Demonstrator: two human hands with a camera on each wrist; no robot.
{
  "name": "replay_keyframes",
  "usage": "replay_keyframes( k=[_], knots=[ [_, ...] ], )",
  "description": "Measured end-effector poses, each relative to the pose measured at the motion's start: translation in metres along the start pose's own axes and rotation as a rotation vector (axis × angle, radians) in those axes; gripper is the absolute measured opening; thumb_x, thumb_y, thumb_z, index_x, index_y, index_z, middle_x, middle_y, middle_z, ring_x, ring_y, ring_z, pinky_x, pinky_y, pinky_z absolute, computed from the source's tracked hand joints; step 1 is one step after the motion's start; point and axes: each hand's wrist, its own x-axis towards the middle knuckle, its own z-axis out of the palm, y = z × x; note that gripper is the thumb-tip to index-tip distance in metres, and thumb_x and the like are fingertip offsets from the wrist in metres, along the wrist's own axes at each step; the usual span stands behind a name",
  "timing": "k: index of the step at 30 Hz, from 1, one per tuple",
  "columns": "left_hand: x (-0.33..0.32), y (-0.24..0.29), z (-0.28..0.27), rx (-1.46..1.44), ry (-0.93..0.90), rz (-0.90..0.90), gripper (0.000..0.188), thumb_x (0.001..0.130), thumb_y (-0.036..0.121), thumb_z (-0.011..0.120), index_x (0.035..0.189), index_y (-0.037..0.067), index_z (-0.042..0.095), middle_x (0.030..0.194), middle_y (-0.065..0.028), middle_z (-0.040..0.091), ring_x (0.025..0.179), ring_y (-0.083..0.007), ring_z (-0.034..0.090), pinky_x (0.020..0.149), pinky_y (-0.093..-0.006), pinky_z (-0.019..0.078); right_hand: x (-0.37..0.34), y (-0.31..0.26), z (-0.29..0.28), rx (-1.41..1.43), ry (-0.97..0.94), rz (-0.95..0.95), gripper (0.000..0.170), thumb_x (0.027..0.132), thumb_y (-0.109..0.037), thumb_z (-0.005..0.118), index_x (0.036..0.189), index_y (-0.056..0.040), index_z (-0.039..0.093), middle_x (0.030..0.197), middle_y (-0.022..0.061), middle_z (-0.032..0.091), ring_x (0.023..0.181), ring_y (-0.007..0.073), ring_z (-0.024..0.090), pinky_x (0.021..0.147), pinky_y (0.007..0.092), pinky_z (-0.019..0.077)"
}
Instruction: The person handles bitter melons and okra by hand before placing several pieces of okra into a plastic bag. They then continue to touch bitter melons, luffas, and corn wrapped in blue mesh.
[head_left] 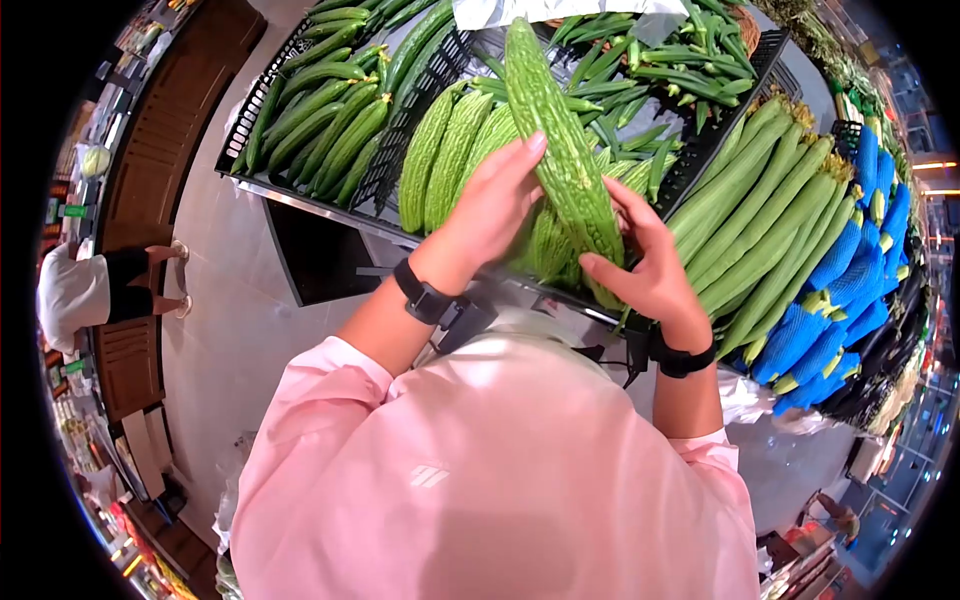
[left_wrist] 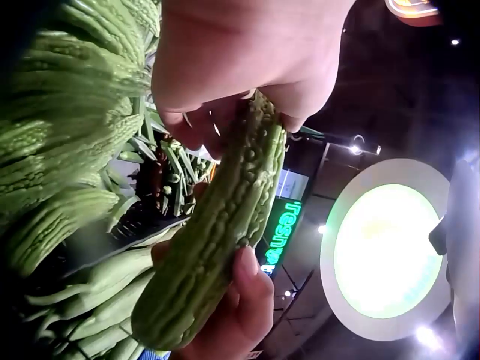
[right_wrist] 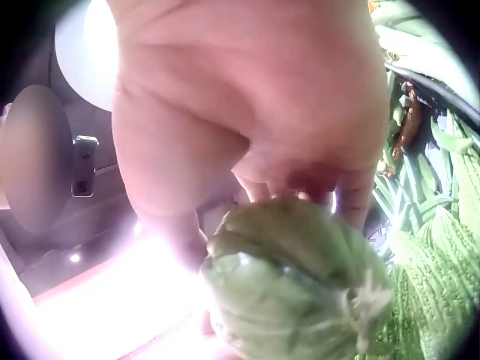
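A long, bumpy bitter melon (head_left: 563, 130) is held up in front of the body, tilted, its far tip reaching over the crates. My left hand (head_left: 492, 205) grips it from the left side, fingers and thumb around it in the left wrist view. From the right, my right hand (head_left: 655, 268) holds the nearer part, its thumb (left_wrist: 249, 264) pressed along the skin. The right wrist view shows the melon's blunt end (right_wrist: 292, 281) close up below the right palm. More bitter melons (head_left: 437, 155) lie right under the hands.
Black crates (head_left: 375, 185) hold cucumbers (head_left: 325, 125) at left and okra (head_left: 690, 75) at the back. Long ridged gourds (head_left: 755, 215) are stacked at right, beside vegetables in blue netting (head_left: 835, 260). Another person (head_left: 78, 290) stands across the aisle at left.
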Motion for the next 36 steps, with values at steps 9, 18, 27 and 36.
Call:
replay_keyframes(
  k=[9, 18, 27, 36],
  knots=[
    [-0.030, 0.022, -0.039, -0.125, -0.103, -0.037, 0.047, 0.109, 0.035, 0.057, 0.139, -0.001, 0.056, 0.140, -0.0134, 0.063, 0.129, -0.0219, 0.060, 0.112, -0.0407, 0.0460, -0.001, -0.010, 0.039, 0.348, -0.002, 0.090, 0.085, 0.080, -0.004, 0.083, 0.154, -0.0002, 0.042, 0.140, 0.0123, 0.060, 0.130, 0.0204, 0.055, 0.113, 0.0361, 0.0407],
    [-0.046, 0.022, -0.062, -0.278, -0.073, 0.103, 0.043, 0.110, 0.034, 0.054, 0.138, 0.002, 0.057, 0.134, -0.0087, 0.065, 0.122, -0.0191, 0.061, 0.108, -0.0369, 0.0459, 0.024, -0.019, 0.055, 0.465, -0.100, 0.250, 0.085, 0.087, -0.041, 0.071, 0.152, 0.0061, 0.041, 0.133, 0.0223, 0.066, 0.108, 0.0220, 0.069, 0.092, 0.0310, 0.0542],
    [-0.053, 0.028, -0.063, -0.238, 0.402, 0.032, 0.025, 0.102, 0.030, 0.070, 0.114, 0.008, 0.067, 0.108, -0.0008, 0.072, 0.099, -0.0114, 0.066, 0.093, -0.0295, 0.0498, 0.054, -0.003, 0.068, 0.260, -0.230, 0.350, 0.056, 0.106, -0.033, 0.058, 0.149, 0.0016, 0.048, 0.118, 0.0123, 0.072, 0.083, 0.0097, 0.066, 0.070, 0.0229, 0.0530],
    [-0.053, 0.036, -0.070, -0.122, 0.511, 0.036, 0.026, 0.096, 0.036, 0.077, 0.101, 0.012, 0.070, 0.094, 0.0062, 0.069, 0.081, -0.0033, 0.056, 0.073, -0.0220, 0.0427, 0.066, 0.004, 0.072, 0.296, -0.265, 0.387, 0.043, 0.107, -0.026, 0.060, 0.142, -0.0007, 0.056, 0.110, 0.0051, 0.075, 0.082, 0.0063, 0.064, 0.069, 0.0231, 0.0525]
  ],
)
